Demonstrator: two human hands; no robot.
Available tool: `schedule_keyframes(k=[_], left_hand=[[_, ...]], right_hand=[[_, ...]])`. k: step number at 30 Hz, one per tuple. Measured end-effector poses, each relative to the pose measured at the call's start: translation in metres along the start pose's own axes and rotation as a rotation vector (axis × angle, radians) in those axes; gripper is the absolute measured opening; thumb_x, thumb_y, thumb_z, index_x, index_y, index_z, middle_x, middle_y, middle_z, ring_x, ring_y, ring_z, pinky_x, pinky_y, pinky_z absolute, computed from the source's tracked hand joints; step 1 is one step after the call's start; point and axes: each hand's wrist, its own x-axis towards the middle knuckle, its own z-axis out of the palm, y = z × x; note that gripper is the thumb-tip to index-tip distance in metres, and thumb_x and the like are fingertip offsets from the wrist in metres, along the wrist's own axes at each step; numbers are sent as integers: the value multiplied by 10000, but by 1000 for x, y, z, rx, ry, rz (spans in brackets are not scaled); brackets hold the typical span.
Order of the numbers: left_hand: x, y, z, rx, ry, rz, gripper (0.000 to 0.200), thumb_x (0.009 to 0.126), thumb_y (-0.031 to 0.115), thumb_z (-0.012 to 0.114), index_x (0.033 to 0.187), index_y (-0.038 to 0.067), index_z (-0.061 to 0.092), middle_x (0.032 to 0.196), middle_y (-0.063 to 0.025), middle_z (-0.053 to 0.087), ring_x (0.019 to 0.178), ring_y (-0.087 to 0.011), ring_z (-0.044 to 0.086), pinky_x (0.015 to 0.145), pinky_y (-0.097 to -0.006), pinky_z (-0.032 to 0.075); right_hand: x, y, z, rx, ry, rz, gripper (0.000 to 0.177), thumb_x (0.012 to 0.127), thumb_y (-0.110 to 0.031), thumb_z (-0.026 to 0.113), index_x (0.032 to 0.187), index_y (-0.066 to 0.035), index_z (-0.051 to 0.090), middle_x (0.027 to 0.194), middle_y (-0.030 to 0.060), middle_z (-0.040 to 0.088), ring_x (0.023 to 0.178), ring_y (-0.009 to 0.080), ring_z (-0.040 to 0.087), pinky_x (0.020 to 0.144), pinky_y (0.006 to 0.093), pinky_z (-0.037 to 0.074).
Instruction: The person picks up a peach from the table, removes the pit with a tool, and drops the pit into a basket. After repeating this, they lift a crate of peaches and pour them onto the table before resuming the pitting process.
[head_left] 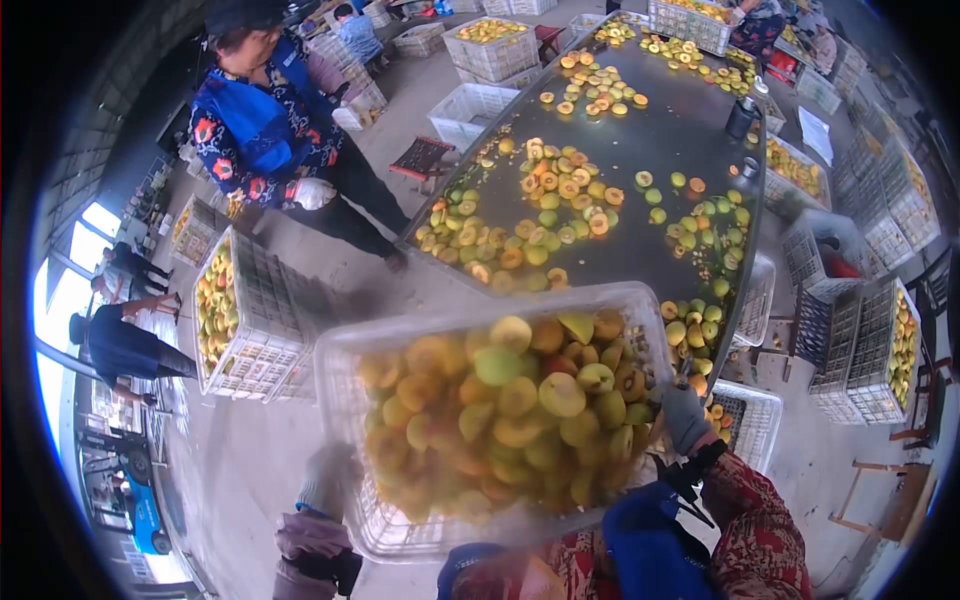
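A white plastic crate (340,400) heaped with yellow-green and orange stone fruit (515,400), many of them halved, is held up in front of my body, tilted and slightly blurred. My left hand (328,480), in a pale glove, grips the crate's left side; its fingertips are partly hidden. My right hand (686,418), in a grey glove, is closed at the crate's right edge. Just beyond the crate stands a dark metal table (640,255) with piles of halved fruit (565,180) on it.
A person (270,130) in a blue vest stands left of the table. Stacked fruit crates (265,320) stand on the left, more crates (850,370) on the right. A folding stool (420,158) sits near the table. A wooden chair (885,500) is at lower right.
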Motion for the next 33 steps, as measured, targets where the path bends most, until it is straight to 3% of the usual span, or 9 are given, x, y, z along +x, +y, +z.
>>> schedule_keyframes(k=[3,7,9,13,15,17,19,21,33], left_hand=[[115,25,58,154,-179,269,447,913,428,541,965,-16,552,681,-45,564,587,-145,540,555,-259,446],[273,52,176,-175,-274,-102,437,937,459,499,968,27,558,682,-41,562,539,-135,517,503,-271,423],[372,13,207,282,-407,411,422,940,471,485,1021,64,563,687,-39,563,520,-127,505,486,-269,414],[319,112,246,262,-262,-43,288,880,246,576,1076,35,562,793,-150,635,660,-325,589,634,-418,479],[293,107,250,798,246,679,378,838,304,628,1118,58,568,841,-160,644,739,-369,600,706,-436,490],[245,117,235,571,204,1334,404,820,343,645,1133,98,573,882,-149,652,813,-345,615,750,-425,490],[192,112,221,705,-592,1319,342,822,345,621,1064,104,607,872,-119,647,853,-288,629,744,-424,483],[163,88,214,1107,-1045,1110,269,815,257,609,1035,104,619,880,-117,653,875,-290,634,740,-429,480],[176,116,235,1269,-1268,942,231,754,181,595,976,131,632,862,-127,661,849,-331,641,697,-413,491]], right_hand=[[24,41,-16,495,219,339,146,841,-128,527,893,-39,631,744,39,586,646,140,566,550,294,449],[40,72,-27,704,318,391,187,853,-160,521,899,-18,633,772,44,603,664,146,575,569,299,467],[53,75,-32,393,407,226,222,861,-187,506,912,-14,636,768,59,620,664,172,610,584,305,485],[46,25,-58,807,323,312,324,847,-268,546,1020,2,593,819,72,610,571,205,631,541,294,488],[30,11,-51,715,579,202,363,855,-267,542,1098,1,575,916,75,626,543,198,615,570,289,487],[2,-42,-31,473,691,243,359,862,-256,524,1128,-18,563,1025,94,617,624,233,623,620,300,489],[-20,-59,6,-432,596,-269,349,841,-199,493,1144,-34,548,1071,120,603,782,263,611,710,335,474],[-29,-70,61,-600,240,-263,365,807,-163,555,1154,-48,546,1072,160,594,958,293,582,845,381,457],[11,-85,70,-899,-337,-47,154,779,-155,551,921,-102,578,825,72,625,732,258,643,604,386,486]])
